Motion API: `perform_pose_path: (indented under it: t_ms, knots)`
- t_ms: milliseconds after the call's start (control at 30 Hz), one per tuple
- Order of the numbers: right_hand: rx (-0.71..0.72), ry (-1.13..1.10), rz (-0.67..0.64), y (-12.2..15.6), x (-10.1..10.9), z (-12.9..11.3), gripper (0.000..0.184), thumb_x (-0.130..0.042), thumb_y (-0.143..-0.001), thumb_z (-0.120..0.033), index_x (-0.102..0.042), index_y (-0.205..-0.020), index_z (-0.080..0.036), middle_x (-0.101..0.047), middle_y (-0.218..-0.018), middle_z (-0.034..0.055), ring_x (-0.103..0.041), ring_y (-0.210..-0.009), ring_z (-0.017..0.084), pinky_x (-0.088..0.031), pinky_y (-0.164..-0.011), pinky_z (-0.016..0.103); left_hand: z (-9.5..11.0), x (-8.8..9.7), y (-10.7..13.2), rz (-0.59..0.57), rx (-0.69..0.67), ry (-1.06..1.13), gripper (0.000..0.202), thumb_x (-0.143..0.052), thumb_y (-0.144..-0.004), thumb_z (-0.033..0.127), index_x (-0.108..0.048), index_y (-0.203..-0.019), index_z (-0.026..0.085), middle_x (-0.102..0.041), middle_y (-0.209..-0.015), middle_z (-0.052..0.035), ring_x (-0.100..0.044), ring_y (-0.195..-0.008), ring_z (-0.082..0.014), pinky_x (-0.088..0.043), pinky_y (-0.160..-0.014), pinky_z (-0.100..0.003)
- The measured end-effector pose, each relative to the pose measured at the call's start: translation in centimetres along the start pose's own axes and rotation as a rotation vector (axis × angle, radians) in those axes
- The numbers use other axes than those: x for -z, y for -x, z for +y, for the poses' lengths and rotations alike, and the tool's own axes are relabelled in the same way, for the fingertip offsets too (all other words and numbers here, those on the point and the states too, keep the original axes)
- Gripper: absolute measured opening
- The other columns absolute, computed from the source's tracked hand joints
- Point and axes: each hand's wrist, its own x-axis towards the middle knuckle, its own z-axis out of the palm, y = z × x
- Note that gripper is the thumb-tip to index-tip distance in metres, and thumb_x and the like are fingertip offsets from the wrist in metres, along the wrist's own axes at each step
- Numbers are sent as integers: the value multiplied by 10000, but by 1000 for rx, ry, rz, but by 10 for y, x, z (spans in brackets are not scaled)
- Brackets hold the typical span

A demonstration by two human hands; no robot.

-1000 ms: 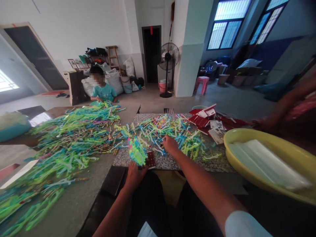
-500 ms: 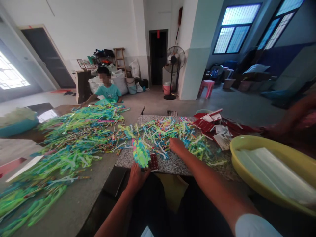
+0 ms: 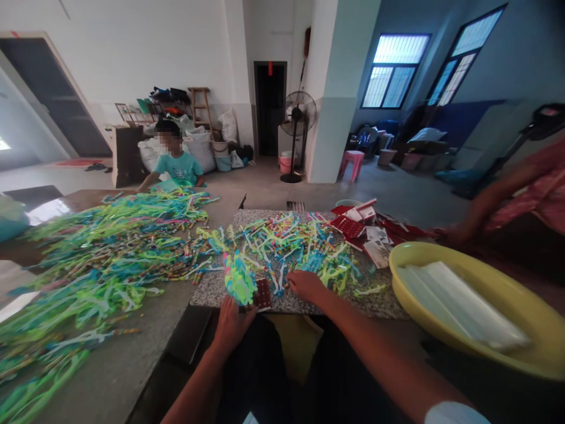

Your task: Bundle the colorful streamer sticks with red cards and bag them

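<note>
My left hand (image 3: 232, 321) is closed around the lower end of a bundle of green, blue and white strips (image 3: 239, 280), near the front edge of the speckled stone slab (image 3: 375, 303). Beside the bundle lies a dark red patterned card (image 3: 262, 294), partly under it. To the right, my right hand (image 3: 305, 285) is low over the slab with its fingers pressed together. Blue and white strips (image 3: 278, 280) lie by its fingertips; whether it grips one I cannot make out. Behind both hands spreads a loose pile of coloured strips with beaded-looking ends (image 3: 286, 232).
A larger heap of similar strips (image 3: 115, 253) covers the table at left. Red cards and printed papers (image 3: 364, 227) lie at the slab's back right. A yellow basin (image 3: 399, 265) holding clear plastic stands at right. A person (image 3: 176, 168) sits across; another person's arm (image 3: 485, 200) is at far right.
My right hand has drawn back from the pile towards the slab's front edge. The left hand still holds the bundle. The view has turned slightly right.
</note>
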Motion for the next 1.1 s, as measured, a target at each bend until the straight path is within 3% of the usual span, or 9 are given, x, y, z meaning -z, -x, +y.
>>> perform_pose_path:
  t_ms: [233, 367, 467, 567, 633, 767, 900, 1000, 1100]
  knots:
    - [75, -53, 57, 9, 2, -2, 215, -495, -1014, -283, -679, -1104, -217, -680, -1152, 64, -639, -1072, 185, -434, -873, 251, 0, -2, 2, 10, -13, -27, 367, -624, -955, 494, -578, -1157, 191, -679, -1019, -120, -661, -1054, -330, -564, -908, -505]
    - [-181, -51, 127, 12, -1, 1, 279, -417, -1054, -301, -667, -1117, -195, -722, -1085, 82, -679, -1015, 201, -443, -827, 267, 0, -2, 1, 9, -10, -16, 359, -639, -947, 489, -578, -1144, 195, -674, -1002, -113, -662, -1047, -328, -560, -916, -503]
    - [-399, -39, 103, 14, -5, -2, 410, -415, -1061, -474, -659, -1155, -158, -749, -995, 118, -715, -943, 242, -459, -777, 295, 0, -1, 1, -3, -3, -28, 353, -630, -949, 501, -572, -1120, 198, -665, -971, -102, -662, -1011, -318, -560, -912, -502]
    - [-466, -58, 61, 13, -7, -9, 602, -473, -986, -678, -689, -1121, -133, -756, -1015, 167, -725, -975, 287, -482, -783, 322, 0, -1, 1, -13, 3, -27, 318, -634, -946, 489, -567, -1071, 205, -656, -949, -93, -652, -966, -308, -564, -888, -499]
    - [-512, -100, 42, 10, -7, -15, 633, -501, -951, -711, -718, -1080, -130, -758, -1027, 185, -729, -985, 302, -494, -783, 332, 1, -1, 0, -2, -5, -28, 308, -634, -945, 482, -563, -1061, 206, -654, -951, -95, -645, -961, -311, -564, -877, -505]
    - [-575, -201, 14, 4, -4, -18, 497, -541, -952, -561, -758, -1045, -123, -763, -1050, 203, -729, -1024, 316, -508, -797, 340, 2, 1, -2, -1, -7, -16, 311, -637, -945, 475, -562, -1075, 202, -656, -964, -105, -640, -977, -318, -561, -876, -510]
    - [-601, -290, -38, 7, -6, -4, 398, -594, -908, -464, -774, -971, -115, -760, -1033, 225, -726, -1022, 329, -507, -776, 334, 6, 4, -4, -29, 13, 5, 313, -658, -933, 467, -571, -1080, 206, -655, -957, -98, -650, -995, -313, -562, -899, -503]
    - [-649, -424, -50, 14, -11, 12, 360, -599, -907, -435, -735, -744, -145, -743, -812, 192, -732, -872, 292, -486, -700, 303, 8, 4, -3, -41, 29, 0, 331, -669, -925, 454, -574, -1122, 205, -664, -1017, -113, -648, -1056, -322, -553, -955, -526]
    - [-736, -734, -30, 22, -14, 17, 382, -569, -918, -389, -625, -599, -188, -622, -559, 98, -648, -597, 203, -431, -562, 269, 8, 3, -3, -58, 39, -12, 349, -683, -915, 458, -569, -1127, 205, -664, -1041, -118, -645, -1072, -328, -543, -989, -546]
